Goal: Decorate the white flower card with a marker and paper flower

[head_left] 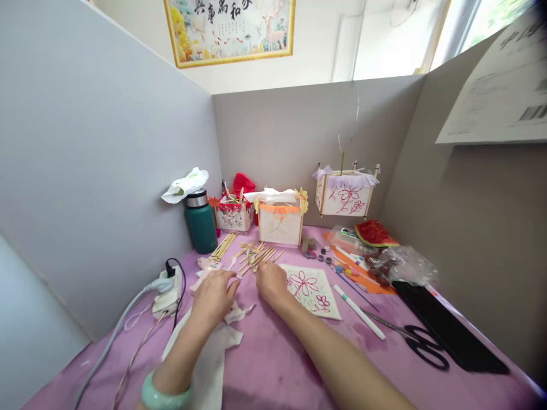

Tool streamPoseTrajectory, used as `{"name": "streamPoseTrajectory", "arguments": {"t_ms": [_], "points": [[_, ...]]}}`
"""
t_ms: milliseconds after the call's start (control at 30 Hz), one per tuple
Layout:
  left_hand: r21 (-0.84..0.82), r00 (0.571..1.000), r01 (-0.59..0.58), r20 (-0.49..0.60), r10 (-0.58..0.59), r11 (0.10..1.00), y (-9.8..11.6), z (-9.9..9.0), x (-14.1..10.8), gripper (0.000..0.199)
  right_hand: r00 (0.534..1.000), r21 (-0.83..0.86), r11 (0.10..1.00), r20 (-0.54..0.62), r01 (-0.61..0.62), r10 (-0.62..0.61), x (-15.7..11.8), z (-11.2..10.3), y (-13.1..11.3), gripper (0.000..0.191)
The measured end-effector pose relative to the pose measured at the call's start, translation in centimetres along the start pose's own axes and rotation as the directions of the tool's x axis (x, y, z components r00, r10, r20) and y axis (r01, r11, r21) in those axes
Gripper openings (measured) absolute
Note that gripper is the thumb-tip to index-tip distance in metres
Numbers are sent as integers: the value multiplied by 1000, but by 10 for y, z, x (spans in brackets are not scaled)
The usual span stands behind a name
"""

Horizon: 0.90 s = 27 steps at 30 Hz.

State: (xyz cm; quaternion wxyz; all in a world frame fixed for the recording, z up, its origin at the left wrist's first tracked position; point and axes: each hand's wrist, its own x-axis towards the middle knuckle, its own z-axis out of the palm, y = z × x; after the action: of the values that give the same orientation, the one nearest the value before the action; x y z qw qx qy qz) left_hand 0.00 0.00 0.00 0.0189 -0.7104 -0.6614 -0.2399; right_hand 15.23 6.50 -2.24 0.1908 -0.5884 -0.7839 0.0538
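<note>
Wooden sticks (260,256) lie piled on the desk (265,364), right hand (272,279) at their near edge, grip hidden, can't tell. Left hand (215,294) nearby, fingers loosely parted, apparently empty. Probably stick-picking; next move calls for a fine pinch.

just before you, take the teal bottle (201,229) as your mark: a crumpled white tissue (186,185) lies on its top. nearer you and left of the bottle sits your power strip (168,297). well right of the bottle you have a watermelon-slice shape (375,233), clear plastic (412,265), a flat black slab (453,327) and, nearer you, black-handled scissors (408,332). beyond and above it hangs a framed picture (233,37).
</note>
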Motion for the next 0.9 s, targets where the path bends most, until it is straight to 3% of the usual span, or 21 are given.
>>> {"name": "streamPoseTrajectory", "arguments": {"t_ms": [100, 200, 367, 433, 500, 567, 633, 767, 833, 900], "points": [[-172, 993, 118, 50, -111, 978, 4, 7, 24, 33, 990, 100, 995, -139, -10, 23, -10, 0, -4, 20], [-411, 968, 242, 165, -189, 879, 10, 19, 41, 36, 967, 154, 985, -252, 84, -43, -24, -1, -8, 18], [-483, 940, 317, 271, -205, 816, 10, 20, 55, 41, 935, 151, 974, -337, 169, -110, -37, -13, 3, 17], [-443, 947, 281, 270, -172, 852, 7, 14, 64, 41, 919, 161, 970, -378, 184, -111, -40, -22, 17, 17], [-278, 968, 178, 220, -118, 944, 4, 14, 77, 37, 892, 185, 958, -435, 220, -121, -43, -32, 36, 18], [-50, 982, 54, 186, -44, 997, 5, 22, 90, 31, 860, 202, 944, -493, 262, -133, -48, -38, 54, 18], [60, 979, -2, 205, -10, 998, 9, 38, 100, 30, 816, 207, 928, -559, 310, -148, -52, -39, 68, 18], [128, 969, -21, 248, -12, 992, 14, 67, 112, 19, 746, 228, 894, -648, 385, -156, -56, -32, 84, 14], [145, 968, -25, 250, -12, 989, 10, 67, 117, 19, 739, 250, 885, -659, 393, -142, -56, -30, 87, 13], [155, 970, -26, 244, -12, 988, 1, 55, 124, 23, 735, 270, 878, -667, 394, -125, -56, -30, 89, 12]]}}
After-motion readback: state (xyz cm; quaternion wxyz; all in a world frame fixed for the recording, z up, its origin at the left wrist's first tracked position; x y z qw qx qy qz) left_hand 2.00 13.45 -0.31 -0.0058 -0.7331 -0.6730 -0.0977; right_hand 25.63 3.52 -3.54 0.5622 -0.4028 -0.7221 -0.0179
